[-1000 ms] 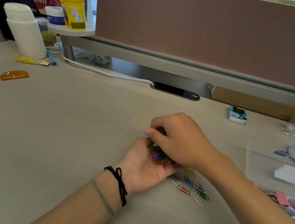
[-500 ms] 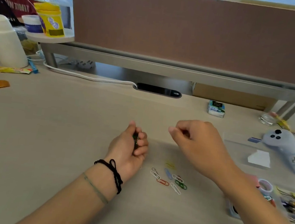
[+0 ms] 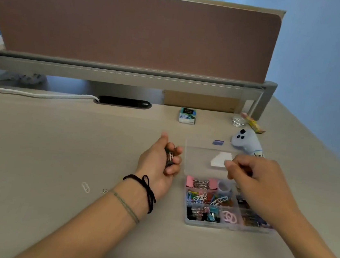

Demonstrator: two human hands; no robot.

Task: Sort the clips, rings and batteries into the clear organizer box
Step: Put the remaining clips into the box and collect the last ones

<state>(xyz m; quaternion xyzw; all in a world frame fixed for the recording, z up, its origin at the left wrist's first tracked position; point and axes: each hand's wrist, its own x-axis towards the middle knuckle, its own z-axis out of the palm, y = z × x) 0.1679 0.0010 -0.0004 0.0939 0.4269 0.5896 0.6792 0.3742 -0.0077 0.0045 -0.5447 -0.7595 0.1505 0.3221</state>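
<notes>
Curled fingers of the left hand (image 3: 159,159) grip a bunch of clips (image 3: 170,157), while the right hand (image 3: 253,177), fingertips pinched together, hovers over the organizer box (image 3: 225,226).

Desk (image 3: 55,147): pale beige. Divider panel (image 3: 132,30): dusty pink-brown. Organizer box (image 3: 225,226): clear, holding pink binder clips (image 3: 190,181), multicoloured paper clips (image 3: 199,197), pale pink rings (image 3: 230,217). Plush toy (image 3: 246,141): light blue, black dots. Wrist cord (image 3: 146,188): black.
</notes>
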